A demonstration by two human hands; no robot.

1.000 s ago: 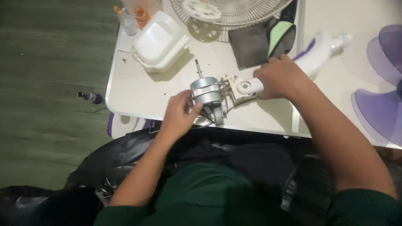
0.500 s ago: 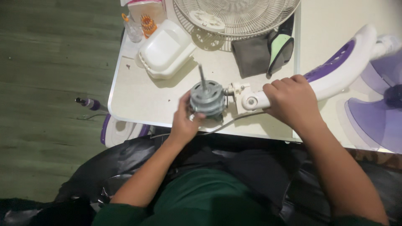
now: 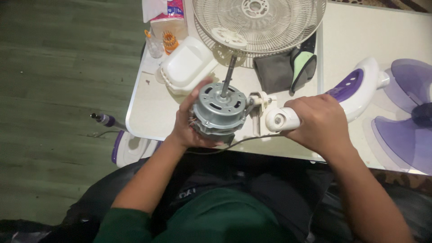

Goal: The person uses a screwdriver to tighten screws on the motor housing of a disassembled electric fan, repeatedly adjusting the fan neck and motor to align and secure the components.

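Note:
My left hand (image 3: 189, 123) cups a round grey metal fan motor (image 3: 218, 108) from below and from its left side. The motor's steel shaft (image 3: 228, 74) points up and away from me. My right hand (image 3: 317, 121) grips the white neck (image 3: 283, 119) of the fan stand, which joins the motor through a white plastic bracket (image 3: 257, 105). The white and purple fan body (image 3: 357, 87) stretches to the right behind my right hand. A dark cable (image 3: 245, 143) runs under the motor along the table's near edge.
On the white table (image 3: 148, 108): a white wire fan guard (image 3: 258, 20), a white plastic housing (image 3: 186, 65), a grey pouch (image 3: 274, 72) with a green-edged tool, a purple fan blade (image 3: 407, 119), small containers (image 3: 162, 42). A screwdriver (image 3: 105, 120) lies on the green wood floor.
The motor has been lifted and turned so its shaft points up and its face shows. My left hand moved round to cup it; my right hand kept its grip on the neck.

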